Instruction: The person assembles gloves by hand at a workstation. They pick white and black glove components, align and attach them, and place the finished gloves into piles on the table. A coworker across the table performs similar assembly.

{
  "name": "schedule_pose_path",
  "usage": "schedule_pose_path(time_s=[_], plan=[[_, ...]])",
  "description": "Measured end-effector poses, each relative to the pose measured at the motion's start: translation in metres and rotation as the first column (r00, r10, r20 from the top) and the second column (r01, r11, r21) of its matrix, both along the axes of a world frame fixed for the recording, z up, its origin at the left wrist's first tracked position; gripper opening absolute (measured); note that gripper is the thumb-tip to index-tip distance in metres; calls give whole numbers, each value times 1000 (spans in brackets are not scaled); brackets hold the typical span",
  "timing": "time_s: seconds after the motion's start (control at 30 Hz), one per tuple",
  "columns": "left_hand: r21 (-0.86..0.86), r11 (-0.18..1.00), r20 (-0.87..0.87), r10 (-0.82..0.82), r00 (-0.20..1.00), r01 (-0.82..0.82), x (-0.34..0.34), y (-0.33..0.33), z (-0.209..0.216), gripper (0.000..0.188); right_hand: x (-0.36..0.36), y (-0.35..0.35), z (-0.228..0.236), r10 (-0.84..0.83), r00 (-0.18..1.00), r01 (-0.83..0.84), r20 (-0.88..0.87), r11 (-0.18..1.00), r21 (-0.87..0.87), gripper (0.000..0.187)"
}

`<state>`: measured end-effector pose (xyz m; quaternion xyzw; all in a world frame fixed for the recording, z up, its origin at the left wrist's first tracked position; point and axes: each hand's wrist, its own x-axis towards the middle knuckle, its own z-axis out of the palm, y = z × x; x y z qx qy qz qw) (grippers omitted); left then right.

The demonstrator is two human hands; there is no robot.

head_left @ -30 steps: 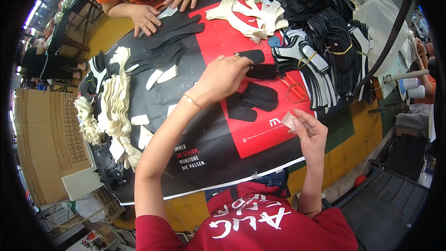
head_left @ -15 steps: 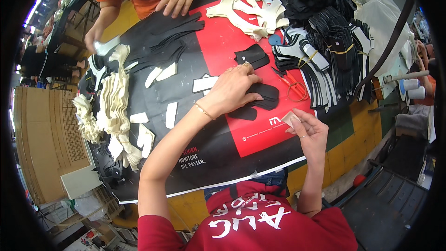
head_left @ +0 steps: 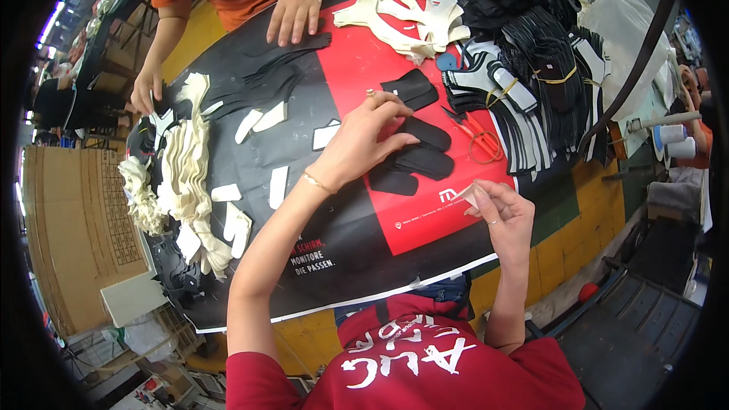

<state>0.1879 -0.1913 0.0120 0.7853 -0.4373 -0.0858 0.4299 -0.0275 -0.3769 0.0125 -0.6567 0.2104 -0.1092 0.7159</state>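
My left hand (head_left: 363, 140) hovers over the red part of the table cover, thumb and fingers apart, with nothing seen in its grasp. Beside its fingertips lie rounded black fabric pieces (head_left: 425, 159), fanned and partly overlapping. Another little stack of black pieces (head_left: 414, 89) sits just beyond. My right hand (head_left: 507, 216) pinches a small, flat beige piece (head_left: 468, 193) between thumb and fingers, above the near right table edge. Red-handled scissors (head_left: 480, 137) rest between my hands, farther back. White strips (head_left: 326, 135) lie left of my left hand, partly hidden by it.
Bundles of black and white cut pieces (head_left: 524, 99) are heaped at the right. Cream pieces (head_left: 410, 23) lie at the back, and a wavy cream stack (head_left: 186, 167) at the left. Across the table, a person in orange has one hand (head_left: 296, 14) on the cover near black strips (head_left: 281, 57).
My left hand has drawn back slightly left and its fingers have opened, uncovering more black pieces. Across the table, the other person's hand has let go of a white piece.
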Motion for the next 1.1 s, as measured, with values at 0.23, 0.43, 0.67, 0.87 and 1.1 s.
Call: schedule_pose_path(time_s=[0.23, 0.43, 0.67, 0.87, 1.1], plan=[[218, 966, 155, -174, 972, 138, -13, 23, -2, 24, 2, 2, -1, -22, 1000, 22, -10, 1000, 11, 22], [327, 931, 372, -286, 883, 163, -15, 14, -9, 24, 4, 7, 1, 1, 1000, -1, 16, 1000, -25, 22], [141, 989, 643, -130, 755, 50, -13, 8, 6, 22, 5, 10, 3, -38, 999, 37, -26, 998, -42, 18], [-47, 988, 710, 136, 691, -146, -45, 67, 17, 29, 9, 19, 15, 98, 995, -97, -21, 995, 33, 17], [212, 924, 599, 134, 789, -319, -135, 152, -17, 28, 31, 62, 16, 302, 953, -299, -12, 948, 108, 20]])
